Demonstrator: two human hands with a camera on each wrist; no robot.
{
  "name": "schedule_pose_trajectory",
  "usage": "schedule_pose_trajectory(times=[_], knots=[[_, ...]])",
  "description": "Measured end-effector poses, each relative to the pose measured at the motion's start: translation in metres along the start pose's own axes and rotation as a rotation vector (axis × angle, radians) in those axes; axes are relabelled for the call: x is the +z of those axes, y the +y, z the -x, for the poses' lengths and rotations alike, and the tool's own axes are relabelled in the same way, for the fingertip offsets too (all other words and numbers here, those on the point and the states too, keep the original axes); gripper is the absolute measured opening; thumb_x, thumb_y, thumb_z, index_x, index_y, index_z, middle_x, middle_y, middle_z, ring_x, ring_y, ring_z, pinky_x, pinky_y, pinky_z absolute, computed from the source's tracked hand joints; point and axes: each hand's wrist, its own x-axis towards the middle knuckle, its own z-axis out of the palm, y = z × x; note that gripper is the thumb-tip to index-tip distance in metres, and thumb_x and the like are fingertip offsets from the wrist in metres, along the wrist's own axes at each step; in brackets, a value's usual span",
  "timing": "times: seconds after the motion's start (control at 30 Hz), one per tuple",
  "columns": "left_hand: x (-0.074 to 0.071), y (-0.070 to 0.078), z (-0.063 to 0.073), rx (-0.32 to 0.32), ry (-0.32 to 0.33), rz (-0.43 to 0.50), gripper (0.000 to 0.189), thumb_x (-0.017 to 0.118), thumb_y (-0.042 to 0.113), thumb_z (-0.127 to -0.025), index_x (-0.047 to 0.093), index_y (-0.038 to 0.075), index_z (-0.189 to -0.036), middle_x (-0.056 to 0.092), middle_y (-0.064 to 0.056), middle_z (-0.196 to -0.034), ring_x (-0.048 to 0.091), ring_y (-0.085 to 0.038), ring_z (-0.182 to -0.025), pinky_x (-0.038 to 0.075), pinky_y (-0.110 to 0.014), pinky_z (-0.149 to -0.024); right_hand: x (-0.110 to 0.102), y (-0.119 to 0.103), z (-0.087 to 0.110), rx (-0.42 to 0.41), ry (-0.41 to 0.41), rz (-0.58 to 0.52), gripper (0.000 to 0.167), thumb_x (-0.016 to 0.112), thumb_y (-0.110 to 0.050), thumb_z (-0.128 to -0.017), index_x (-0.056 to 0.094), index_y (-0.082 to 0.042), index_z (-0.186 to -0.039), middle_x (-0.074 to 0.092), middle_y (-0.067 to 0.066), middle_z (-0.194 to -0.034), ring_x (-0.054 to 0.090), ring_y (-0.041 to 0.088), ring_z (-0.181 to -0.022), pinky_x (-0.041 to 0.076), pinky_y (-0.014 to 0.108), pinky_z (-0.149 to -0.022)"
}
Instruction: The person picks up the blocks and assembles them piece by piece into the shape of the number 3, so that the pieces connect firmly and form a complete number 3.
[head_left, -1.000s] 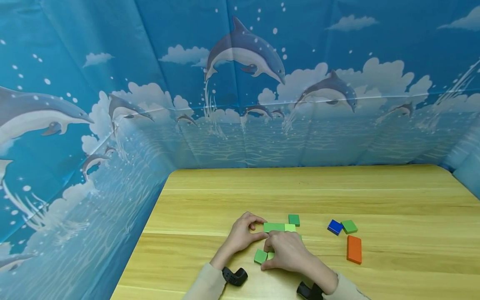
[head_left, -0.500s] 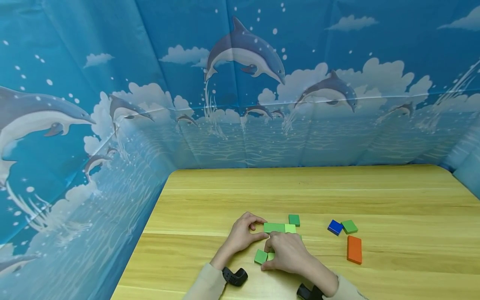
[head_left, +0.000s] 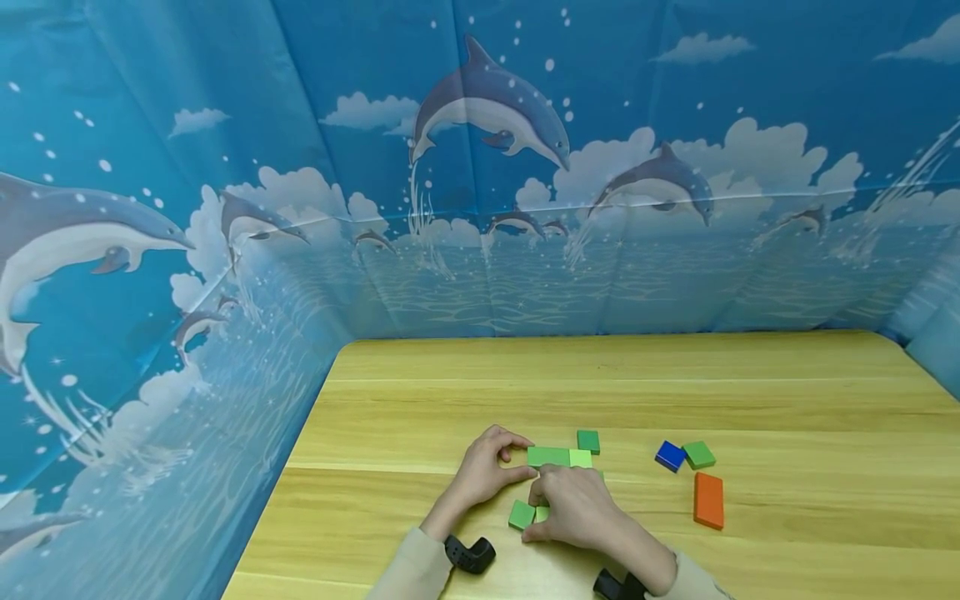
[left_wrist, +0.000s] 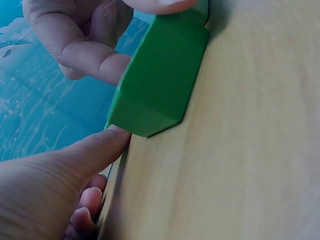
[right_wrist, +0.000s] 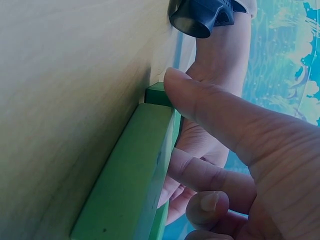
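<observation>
In the head view my left hand (head_left: 482, 473) lies by the left end of a long green block (head_left: 548, 456), thumb and index finger at its two near corners. A light green square block (head_left: 581, 457) adjoins that block's right end. My right hand (head_left: 576, 502) is lower, its thumb and index finger pinching a light green block (head_left: 542, 513) mostly hidden beneath it. Left of this sits a green square block (head_left: 522, 514). The right wrist view has the thumb (right_wrist: 200, 102) at the end of the light green block (right_wrist: 125, 165).
Behind the row lies a dark green square block (head_left: 588, 441). To the right are a blue block (head_left: 671, 455), another green square block (head_left: 699, 453) and an orange rectangular block (head_left: 708, 500). A dolphin-printed curtain (head_left: 480, 275) borders the wooden table (head_left: 420, 392).
</observation>
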Motion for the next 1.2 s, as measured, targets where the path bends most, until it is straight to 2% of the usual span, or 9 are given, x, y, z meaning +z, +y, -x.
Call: schedule_pose_trajectory(times=[0.13, 0.33, 0.5, 0.6, 0.77, 0.9, 1.07, 1.2], knots=[[0.000, 0.000, 0.000, 0.011, 0.004, -0.005, 0.034, 0.077, 0.034, -0.079, 0.069, 0.018, -0.108, 0.049, 0.004, -0.082, 0.043, -0.007, -0.070, 0.036, -0.021, -0.064, 0.000, 0.000, 0.000, 0.000, 0.000, 0.006, 0.035, 0.084, -0.052, -0.058, 0.070, -0.022, -0.071, 0.047, -0.015, -0.070, 0.036, 0.001, -0.052, 0.030, 0.024, -0.045], [0.001, 0.000, 0.000, -0.012, -0.005, -0.005, 0.035, 0.078, 0.034, -0.079, 0.069, 0.019, -0.109, 0.048, 0.005, -0.082, 0.042, -0.005, -0.070, 0.036, -0.021, -0.065, 0.000, 0.000, 0.001, -0.005, 0.000, 0.000, 0.036, 0.084, -0.051, -0.059, 0.069, -0.022, -0.071, 0.046, -0.015, -0.069, 0.036, 0.001, -0.052, 0.030, 0.024, -0.045], [0.000, 0.000, -0.001, -0.007, -0.001, -0.004, 0.035, 0.078, 0.033, -0.079, 0.069, 0.018, -0.109, 0.049, 0.005, -0.083, 0.042, -0.005, -0.070, 0.036, -0.021, -0.065, -0.004, 0.002, 0.002, -0.016, -0.024, -0.016, 0.037, 0.083, -0.052, -0.061, 0.070, -0.021, -0.077, 0.050, -0.016, -0.070, 0.038, 0.000, -0.054, 0.030, 0.026, -0.046], [0.001, -0.001, -0.001, 0.009, 0.003, -0.002, 0.035, 0.078, 0.032, -0.079, 0.069, 0.017, -0.109, 0.048, 0.005, -0.083, 0.043, -0.006, -0.070, 0.037, -0.021, -0.064, -0.011, 0.006, 0.004, -0.020, -0.054, -0.066, 0.037, 0.081, -0.052, -0.064, 0.071, -0.020, -0.082, 0.052, -0.017, -0.070, 0.041, -0.001, -0.056, 0.032, 0.026, -0.048], [0.002, -0.002, -0.002, 0.023, 0.005, 0.010, 0.034, 0.078, 0.031, -0.079, 0.069, 0.017, -0.108, 0.049, 0.005, -0.085, 0.043, -0.006, -0.070, 0.038, -0.022, -0.064, -0.033, 0.027, 0.009, -0.036, -0.102, -0.161, 0.031, 0.075, -0.046, -0.077, 0.072, -0.019, -0.091, 0.046, -0.018, -0.062, 0.040, -0.001, -0.052, 0.033, 0.024, -0.046], [0.002, -0.003, -0.002, 0.015, 0.000, 0.018, 0.034, 0.078, 0.031, -0.079, 0.069, 0.018, -0.108, 0.049, 0.006, -0.086, 0.043, -0.006, -0.070, 0.037, -0.022, -0.065, -0.056, 0.051, 0.016, 0.021, -0.087, -0.173, 0.027, 0.070, -0.044, -0.083, 0.072, -0.019, -0.093, 0.045, -0.016, -0.060, 0.039, 0.001, -0.049, 0.031, 0.023, -0.044], [0.002, -0.003, -0.002, 0.000, -0.003, 0.016, 0.034, 0.078, 0.032, -0.079, 0.069, 0.019, -0.109, 0.049, 0.007, -0.086, 0.042, -0.006, -0.070, 0.037, -0.022, -0.065, -0.079, 0.085, 0.031, 0.150, -0.003, -0.129, 0.026, 0.066, -0.043, -0.087, 0.071, -0.019, -0.093, 0.047, -0.014, -0.066, 0.036, 0.003, -0.049, 0.030, 0.024, -0.044], [0.002, -0.004, -0.001, -0.008, -0.001, 0.015, 0.034, 0.078, 0.032, -0.078, 0.069, 0.019, -0.109, 0.049, 0.007, -0.088, 0.043, -0.006, -0.071, 0.038, -0.022, -0.065, -0.092, 0.107, 0.042, 0.243, 0.024, -0.099, 0.024, 0.066, -0.039, -0.088, 0.071, -0.016, -0.094, 0.049, -0.011, -0.067, 0.035, 0.006, -0.046, 0.029, 0.026, -0.044]])
